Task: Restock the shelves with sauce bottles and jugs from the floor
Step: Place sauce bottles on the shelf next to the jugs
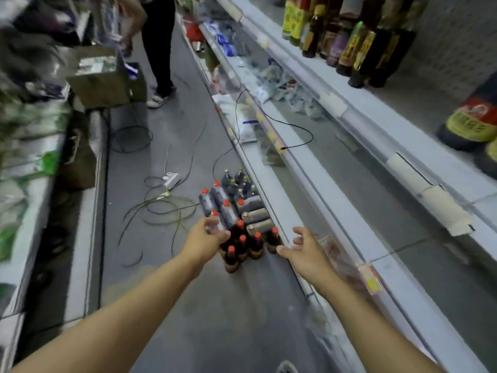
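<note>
Several dark sauce bottles with red caps (243, 247) stand in a cluster on the grey floor beside the shelf base. Behind them lie jugs (256, 215) on their sides, with more red-capped bottles (215, 200) and dark-capped bottles (238, 181) beyond. My left hand (208, 236) hovers over the cluster's left side, fingers loosely spread and holding nothing. My right hand (304, 247) is open to the right of the cluster, above the shelf edge. On the upper right shelf (382, 103) stand several sauce bottles (357, 41) and a big jug (473, 119).
Cables and a white power strip (170, 179) sprawl over the floor left of the bottles. A person (158, 49) stands farther up the aisle beside a cardboard box (102, 76). A black cable (282, 125) hangs over the lower shelf. Packaged goods fill the left racks (27, 135).
</note>
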